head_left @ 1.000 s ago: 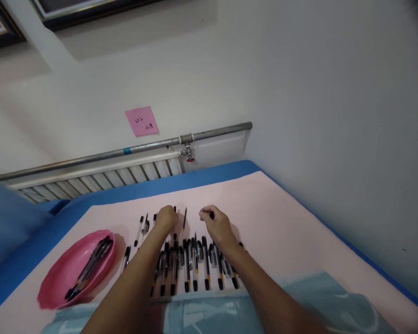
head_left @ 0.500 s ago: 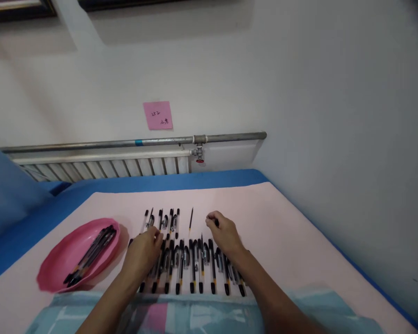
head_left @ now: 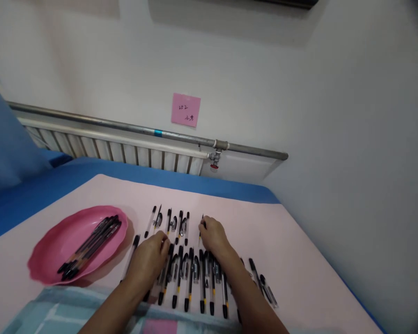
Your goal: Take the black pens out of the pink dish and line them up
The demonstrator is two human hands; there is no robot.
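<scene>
Two rows of pen parts lie on the pink sheet (head_left: 257, 232): clear barrels, black caps and thin refills. My left hand (head_left: 148, 260) rests over the left of the near row, its fingers curled together; whatever they may hold is hidden. Over the right end of the far row, my right hand (head_left: 215, 239) is closed, with a small black pen part at its fingertips. A slim refill (head_left: 199, 237) stands out just beside those fingertips; contact cannot be made out. Part of the near row, with a black-ended pen (head_left: 188, 278), shows between my forearms.
A pink scalloped bowl (head_left: 52, 246) with several pens (head_left: 90, 246) stands on the left. Behind the blue table edge (head_left: 153, 178) are a radiator (head_left: 125, 150) and a pipe (head_left: 125, 124). Loose pen parts (head_left: 256, 273) lie right of my right forearm.
My right hand has moved left to the lone refill, which stood apart from it before. My left hand stays over the near row. The camera view has tilted and shifted.
</scene>
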